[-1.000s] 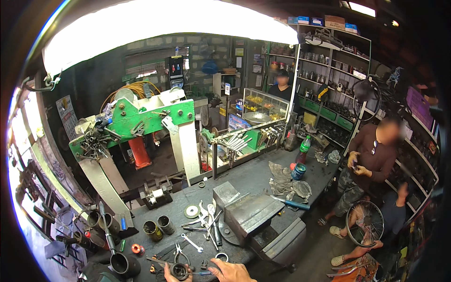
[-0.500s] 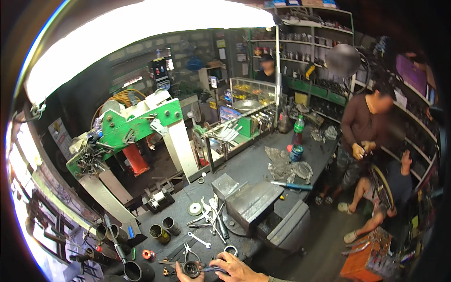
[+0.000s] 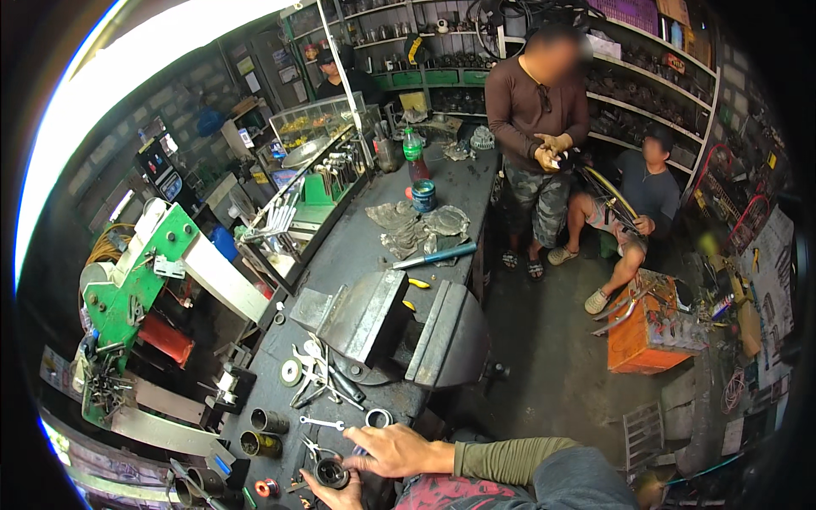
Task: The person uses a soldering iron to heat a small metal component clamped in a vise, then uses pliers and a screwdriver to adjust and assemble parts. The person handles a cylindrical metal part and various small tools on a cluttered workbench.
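At the near edge of the bench [image 3: 327,229], my left hand [image 3: 331,493] cups a dark, round, hollow metal part [image 3: 331,473] with its opening facing up. Just right of it is my right hand [image 3: 393,450], index finger and thumb stretched apart beside the part's rim; a greyish-blue sliver shows between them, too small to name. Close by lie needle-nose pliers [image 3: 314,448], an open-ended wrench [image 3: 321,422] and a bare metal ring [image 3: 378,417]. Two hollow metal cylinders, one dark [image 3: 270,420] and one yellowish [image 3: 257,444], stand to the left, near a red-orange round part [image 3: 266,488].
A large vise [image 3: 365,319] with parted jaws takes up the bench middle. Tools [image 3: 319,374] are heaped beside it. Rags [image 3: 408,228], a blue-handled tool [image 3: 435,255] and a bottle [image 3: 414,153] lie beyond. Two people [image 3: 535,119] are at the right, near an orange box [image 3: 642,348].
The view has swung right, so the bench and vise appear further left. My right hand's index finger and thumb now spread apart. My left hand still holds the round metal part.
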`<state>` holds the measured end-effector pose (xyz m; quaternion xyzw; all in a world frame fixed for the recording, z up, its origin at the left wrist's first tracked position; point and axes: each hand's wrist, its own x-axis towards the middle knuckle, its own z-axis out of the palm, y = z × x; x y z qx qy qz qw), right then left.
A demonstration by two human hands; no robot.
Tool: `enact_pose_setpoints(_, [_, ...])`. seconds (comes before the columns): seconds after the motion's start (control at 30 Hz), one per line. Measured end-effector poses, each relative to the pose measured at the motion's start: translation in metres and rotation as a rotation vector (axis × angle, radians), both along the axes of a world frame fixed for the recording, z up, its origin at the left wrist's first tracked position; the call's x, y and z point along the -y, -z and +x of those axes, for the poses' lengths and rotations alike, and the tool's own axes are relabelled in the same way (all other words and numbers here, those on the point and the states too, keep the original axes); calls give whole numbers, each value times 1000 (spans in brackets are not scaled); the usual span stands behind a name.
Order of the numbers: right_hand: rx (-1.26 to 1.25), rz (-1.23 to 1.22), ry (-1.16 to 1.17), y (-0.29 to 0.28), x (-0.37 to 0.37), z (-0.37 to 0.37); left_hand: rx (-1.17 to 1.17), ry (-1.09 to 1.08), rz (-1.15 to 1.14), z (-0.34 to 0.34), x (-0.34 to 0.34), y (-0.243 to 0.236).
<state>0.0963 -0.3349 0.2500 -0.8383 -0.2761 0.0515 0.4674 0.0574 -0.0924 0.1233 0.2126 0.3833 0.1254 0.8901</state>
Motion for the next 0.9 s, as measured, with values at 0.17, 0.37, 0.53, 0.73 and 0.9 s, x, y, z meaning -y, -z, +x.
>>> enact_pose_setpoints(0.17, [214,261,-63,5,11,6,-19,1,-15,8,14,-15])
enact_pose_setpoints(0.37, [23,106,-39,-3,12,8,5,50,-34,4,22,-34])
enact_pose_setpoints(0.53, [262,273,-132,-35,14,4,9,-36,-146,13,37,-58])
enact_pose_setpoints(0.73, [196,203,-178,-31,17,8,67,-93,-146,4,42,-77])
enact_pose_setpoints(0.9, [239,236,-140,-44,6,5,50,-145,-151,1,43,-81])
